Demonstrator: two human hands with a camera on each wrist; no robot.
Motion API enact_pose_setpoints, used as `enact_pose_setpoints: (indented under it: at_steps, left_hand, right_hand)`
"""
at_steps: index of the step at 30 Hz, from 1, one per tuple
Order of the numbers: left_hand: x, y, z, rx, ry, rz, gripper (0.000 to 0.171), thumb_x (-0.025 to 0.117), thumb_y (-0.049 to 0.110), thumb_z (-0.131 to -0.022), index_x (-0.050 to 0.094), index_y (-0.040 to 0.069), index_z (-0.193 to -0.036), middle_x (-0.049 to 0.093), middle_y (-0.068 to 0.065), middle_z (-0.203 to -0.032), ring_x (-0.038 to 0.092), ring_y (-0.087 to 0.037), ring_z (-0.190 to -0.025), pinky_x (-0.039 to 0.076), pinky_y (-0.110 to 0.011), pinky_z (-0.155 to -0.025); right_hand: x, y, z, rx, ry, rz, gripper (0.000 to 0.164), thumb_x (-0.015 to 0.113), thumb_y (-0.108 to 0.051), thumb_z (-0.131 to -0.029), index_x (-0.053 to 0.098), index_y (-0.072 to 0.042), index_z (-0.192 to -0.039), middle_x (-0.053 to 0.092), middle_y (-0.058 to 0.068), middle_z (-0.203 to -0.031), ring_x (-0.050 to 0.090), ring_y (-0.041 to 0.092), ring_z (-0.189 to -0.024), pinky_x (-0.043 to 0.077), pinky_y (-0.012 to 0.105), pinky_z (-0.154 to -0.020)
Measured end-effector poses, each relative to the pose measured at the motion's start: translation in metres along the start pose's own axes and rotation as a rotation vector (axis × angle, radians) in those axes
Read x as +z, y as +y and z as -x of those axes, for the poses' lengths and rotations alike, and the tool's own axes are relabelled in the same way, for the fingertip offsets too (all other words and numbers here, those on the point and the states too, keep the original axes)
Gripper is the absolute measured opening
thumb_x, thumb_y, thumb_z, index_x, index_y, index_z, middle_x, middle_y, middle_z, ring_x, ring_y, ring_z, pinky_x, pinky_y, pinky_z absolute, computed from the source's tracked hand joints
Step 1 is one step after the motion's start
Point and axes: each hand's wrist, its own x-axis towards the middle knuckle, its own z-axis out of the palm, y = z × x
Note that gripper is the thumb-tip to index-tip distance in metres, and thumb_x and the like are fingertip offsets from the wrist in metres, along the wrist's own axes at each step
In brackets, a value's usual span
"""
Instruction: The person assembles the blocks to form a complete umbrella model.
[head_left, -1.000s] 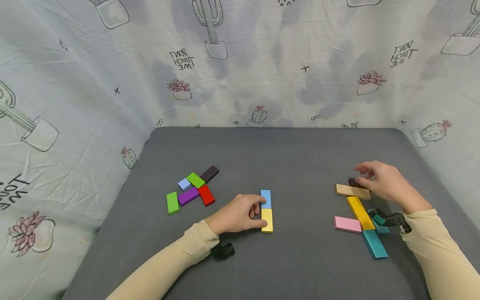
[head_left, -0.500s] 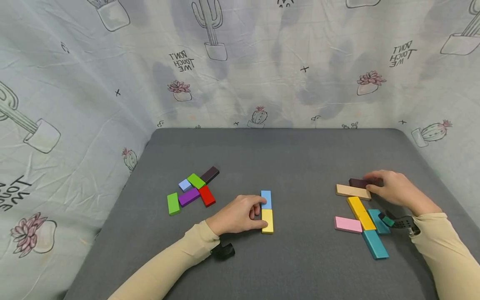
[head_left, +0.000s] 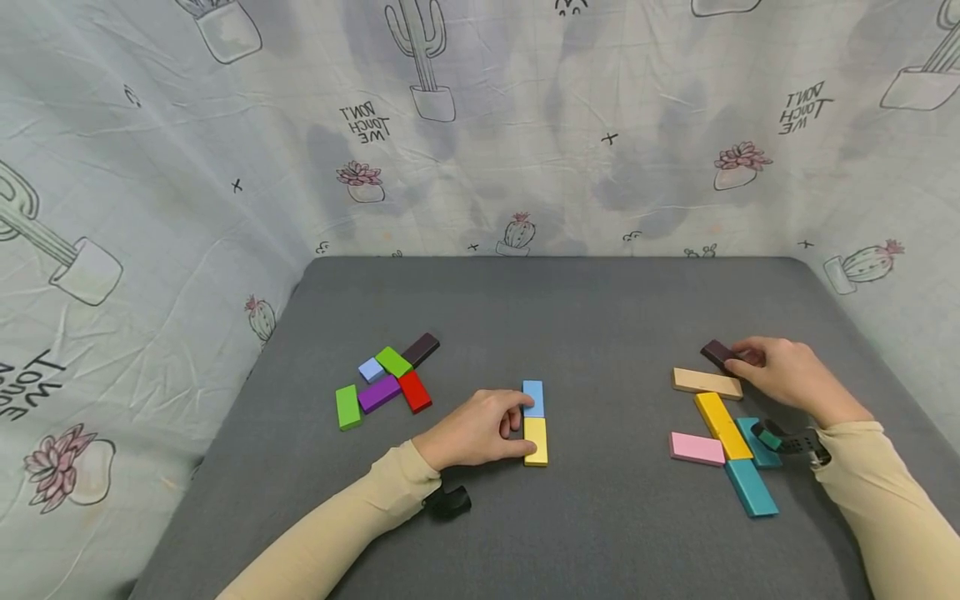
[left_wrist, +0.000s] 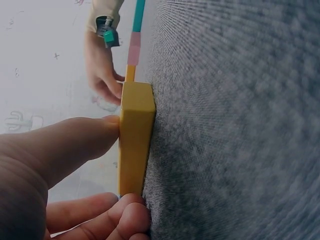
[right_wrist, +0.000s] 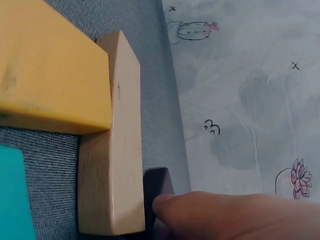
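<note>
My left hand (head_left: pixel 480 429) rests on two blocks lying end to end. Its thumb touches the yellow block (head_left: pixel 536 454) and its index finger touches the light blue block (head_left: pixel 533 388); the other fingers bend beside them. On the right side of the table, my right hand (head_left: pixel 783 375) pinches a dark brown block (head_left: pixel 716 352), whose right end is hidden by the fingers. That block lies at a slant behind the tan block (head_left: pixel 707 382), its left end apart from it. In the right wrist view, the thumb (right_wrist: pixel 220 215) presses on the dark block (right_wrist: pixel 159 182).
In front of the tan block lie an orange-yellow block (head_left: pixel 723 425), a pink block (head_left: pixel 696 448) and two teal blocks (head_left: pixel 752 489). A left cluster holds green (head_left: pixel 348 408), purple (head_left: pixel 379 392), red (head_left: pixel 415 392) and other blocks. A patterned cloth (head_left: pixel 480 167) hangs behind the grey table (head_left: pixel 600 533).
My right hand has come down onto the dark brown block and taken hold of it. The block has turned from lying along the tan block to a slant. The left hand has stayed put.
</note>
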Motion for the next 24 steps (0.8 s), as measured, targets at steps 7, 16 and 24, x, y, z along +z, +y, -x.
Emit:
enact_pose_setpoints:
  at_steps: [7, 16, 24]
  left_hand:
    - [-0.001, 0.001, 0.0, 0.004, -0.001, 0.009, 0.048, 0.083, 0.022, -0.09, 0.066, 0.001, -0.129, 0.063, 0.0, -0.086, 0.052, -0.004, -0.071, 0.049, -0.018, -0.073]
    - [0.0, 0.0, 0.001, 0.003, -0.001, 0.014, 0.048, 0.083, 0.022, -0.09, 0.066, 0.0, -0.129, 0.062, -0.001, -0.086, 0.05, -0.002, -0.07, 0.048, -0.017, -0.071]
    - [0.0, 0.0, 0.001, -0.007, -0.011, 0.012, 0.049, 0.083, 0.023, -0.09, 0.065, 0.001, -0.13, 0.061, 0.001, -0.086, 0.05, -0.002, -0.071, 0.048, -0.017, -0.071]
  right_hand:
    - [0.001, -0.004, -0.007, 0.038, -0.021, -0.029, 0.058, 0.066, -0.033, -0.102, 0.055, 0.013, -0.135, 0.07, 0.024, -0.098, 0.063, 0.032, -0.08, 0.052, 0.043, -0.065]
    - [0.001, -0.011, -0.009, -0.017, -0.059, -0.1, 0.073, 0.077, -0.025, -0.094, 0.043, 0.013, -0.146, 0.049, 0.04, -0.132, 0.068, 0.036, -0.088, 0.056, 0.044, -0.065]
    - [0.0, -0.013, -0.013, 0.001, -0.097, -0.118, 0.067, 0.078, -0.02, -0.092, 0.048, 0.011, -0.144, 0.06, 0.033, -0.113, 0.066, 0.03, -0.084, 0.053, 0.038, -0.064]
